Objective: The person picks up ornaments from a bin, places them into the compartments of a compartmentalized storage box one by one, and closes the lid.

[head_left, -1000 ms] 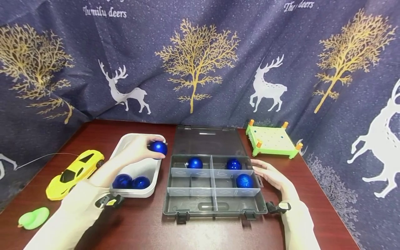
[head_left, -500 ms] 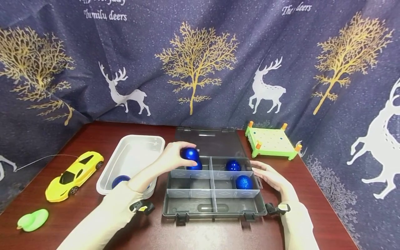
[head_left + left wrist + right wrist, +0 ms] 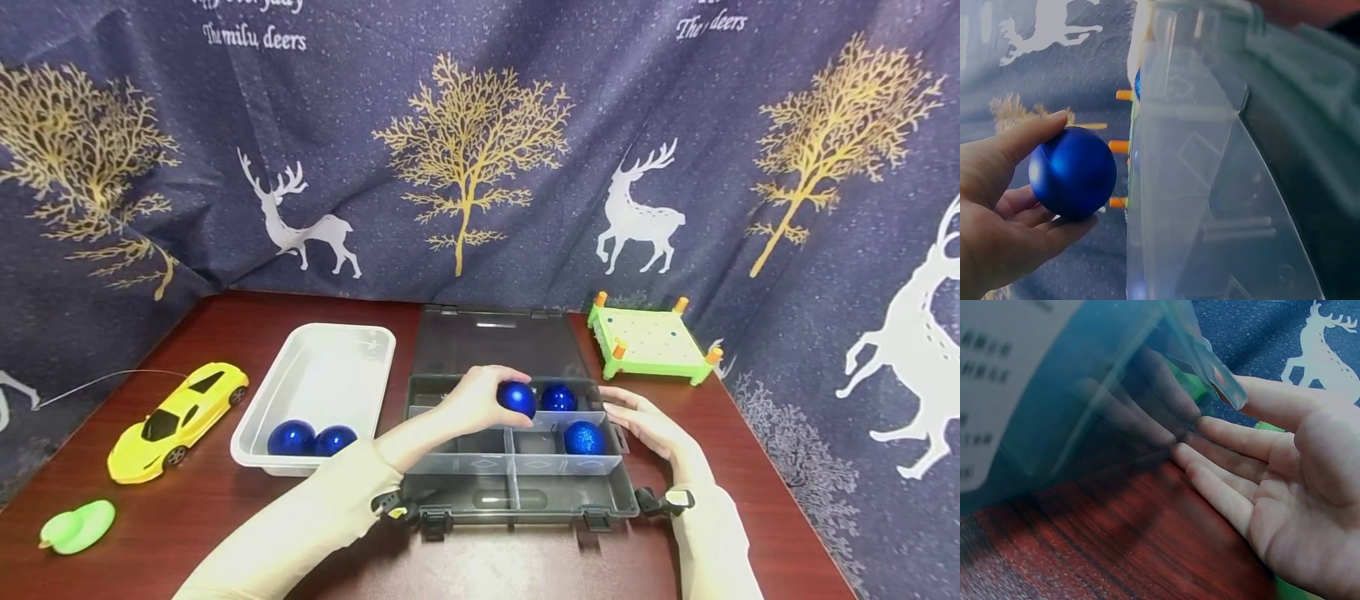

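My left hand [image 3: 476, 404] holds a matte blue bauble [image 3: 517, 400] between thumb and fingers, over the middle of the open grey compartment box [image 3: 468, 517]. In the left wrist view the thumb lies along the top of the bauble and the fingers support it below, beside the clear box wall [image 3: 1179, 187]. A shiny blue bauble [image 3: 559, 397] sits in the back right compartment, and a glittery blue one [image 3: 584, 438] in the middle right. The back left compartment is largely hidden by my left hand. My right hand [image 3: 648, 425] touches the box's right side with extended fingers [image 3: 1229, 481].
A white tub [image 3: 251, 437] with two blue baubles [image 3: 292, 437] stands left of the box. Farther left are a yellow toy car [image 3: 180, 421] and a green toy duck [image 3: 78, 527]. A green toy bed [image 3: 652, 337] stands at the back right, before a deer-print cloth.
My left hand has carried the matte bauble rightward from above the white tub to over the box's middle. My right hand has stayed at the box's side.
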A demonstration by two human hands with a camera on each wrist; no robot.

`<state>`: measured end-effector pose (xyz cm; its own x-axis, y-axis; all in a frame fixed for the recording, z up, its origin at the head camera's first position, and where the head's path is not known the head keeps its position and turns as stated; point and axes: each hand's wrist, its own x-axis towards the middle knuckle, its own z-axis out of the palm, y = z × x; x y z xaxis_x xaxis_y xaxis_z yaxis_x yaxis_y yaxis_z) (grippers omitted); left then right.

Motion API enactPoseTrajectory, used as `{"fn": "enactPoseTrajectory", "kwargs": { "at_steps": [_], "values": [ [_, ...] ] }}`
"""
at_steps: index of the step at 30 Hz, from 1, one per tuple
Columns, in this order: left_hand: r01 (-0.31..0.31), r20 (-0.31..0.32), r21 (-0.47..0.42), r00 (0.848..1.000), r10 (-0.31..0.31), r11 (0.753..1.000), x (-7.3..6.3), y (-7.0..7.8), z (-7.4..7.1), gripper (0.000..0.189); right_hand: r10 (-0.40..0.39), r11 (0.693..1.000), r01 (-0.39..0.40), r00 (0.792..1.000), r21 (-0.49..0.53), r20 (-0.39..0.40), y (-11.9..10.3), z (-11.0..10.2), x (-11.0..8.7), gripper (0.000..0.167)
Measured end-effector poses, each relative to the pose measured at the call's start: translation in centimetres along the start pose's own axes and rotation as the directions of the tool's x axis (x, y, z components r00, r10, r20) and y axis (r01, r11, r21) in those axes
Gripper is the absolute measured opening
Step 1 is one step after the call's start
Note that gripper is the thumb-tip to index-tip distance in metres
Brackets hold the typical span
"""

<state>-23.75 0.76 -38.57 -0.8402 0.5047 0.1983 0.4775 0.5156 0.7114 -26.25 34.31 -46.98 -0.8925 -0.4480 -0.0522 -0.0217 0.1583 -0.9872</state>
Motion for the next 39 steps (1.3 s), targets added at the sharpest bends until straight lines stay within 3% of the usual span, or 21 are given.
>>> {"fn": "enactPoseTrajectory", "kwargs": {
  "at_steps": [8, 17, 26, 39],
  "values": [
    [-0.027, 0.098, 0.052, 0.995, 0.021, 0.998, 0.7, 1.6, 1.4, 0.057, 0.002, 1.000, -0.002, 1.000, 0.003, -0.008, 0.1, 0.0, 0.1, 0.058],
    [0.036, 0.200, 0.169, 0.977, -0.070, 0.985, 1.4, 2.5, 2.5, 0.057, 0.006, 1.000, -0.006, 1.000, 0.020, -0.002, 0.0, 0.1, 0.1, 0.060],
    [0.028, 0.243, 0.261, 0.965, -0.094, 0.965, 1.8, 3.0, 3.5, 0.056, 0.043, 0.999, -0.042, 0.999, 0.027, -0.007, -0.1, 0.2, 0.2, 0.061],
    [0.023, 0.260, 0.309, 0.960, -0.108, 0.951, 1.7, 3.3, 3.6, 0.058, 0.040, 0.999, -0.040, 0.999, 0.016, -0.012, -0.2, 0.2, 0.2, 0.060]
  ]
}}
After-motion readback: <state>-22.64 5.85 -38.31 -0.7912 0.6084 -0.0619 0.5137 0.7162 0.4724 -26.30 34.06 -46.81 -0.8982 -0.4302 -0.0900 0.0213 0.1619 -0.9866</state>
